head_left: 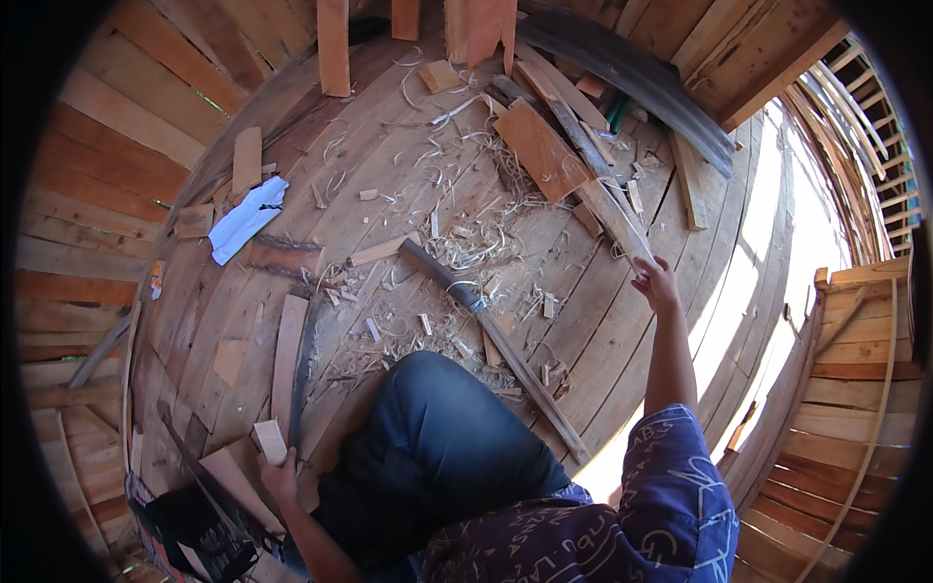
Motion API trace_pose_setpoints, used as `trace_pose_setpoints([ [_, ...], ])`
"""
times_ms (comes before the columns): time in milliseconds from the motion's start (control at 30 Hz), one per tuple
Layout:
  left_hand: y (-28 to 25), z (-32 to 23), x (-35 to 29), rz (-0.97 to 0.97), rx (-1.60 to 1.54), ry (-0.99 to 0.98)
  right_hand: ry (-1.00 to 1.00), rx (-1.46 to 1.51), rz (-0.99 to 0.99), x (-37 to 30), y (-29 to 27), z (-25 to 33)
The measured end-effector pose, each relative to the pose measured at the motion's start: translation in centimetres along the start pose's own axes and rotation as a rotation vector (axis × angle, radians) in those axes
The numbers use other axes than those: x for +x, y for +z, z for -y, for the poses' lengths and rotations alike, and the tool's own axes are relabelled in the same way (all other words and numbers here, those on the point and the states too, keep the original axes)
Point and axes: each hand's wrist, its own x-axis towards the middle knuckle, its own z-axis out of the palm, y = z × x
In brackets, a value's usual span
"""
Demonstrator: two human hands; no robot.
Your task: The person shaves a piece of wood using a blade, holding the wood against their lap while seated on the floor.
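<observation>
Plank floor inside a timber-walled space, littered with curled shavings and wood offcuts, lit by hard sunlight along the right side. Seated low, with one blue-trousered knee bent toward the middle.

Right arm: stretched well forward and to the right, nearly straight, with patterned dark-blue sleeve around the upper part. Right hand: fingers bent, drawn nearly together, pinching the near end of a long pale board. Board running from the fingertips up and leftward, far end beside a wide reddish board; cannot tell exact placement of each finger.

Left arm: low, bent in close at lower left, beside the knee. Left hand: fingers wrapped around the lower end of a short pale wood block, opened only as wide as the block. Block poking up past the fingertips, just above the hand.

Between the hands, on the floor: long bar, dark and thicker at the far end, lying diagonally just beyond the knee. Farther left: pale blue-white sheet, crumpled, near small boards. At lower left, close to the left hand: black bag-like item, details too dark to tell.
</observation>
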Motion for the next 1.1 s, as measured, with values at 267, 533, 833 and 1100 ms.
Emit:
trace_pose_setpoints([
  [267, 0.1, 1.0, 0.3, 0.018, -0.130, 0.030, -0.098, 0.075, 0.203, -7.4, 3.5, 0.2],
  [533, -0.3, 0.9, 0.2, -0.019, -0.164, 0.036, -0.027, 0.718, 0.079, -20.1, 8.6, 2.7],
  [833, -1.6, 0.3, -0.3, -0.025, -0.235, 0.048, -0.446, 0.330, 0.557, -25.0, 17.0, 3.2],
  [1100, -1.8, -0.6, -1.1, -0.051, -0.278, 0.091, -0.121, 0.073, 0.793, -22.0, 28.4, -4.6],
])
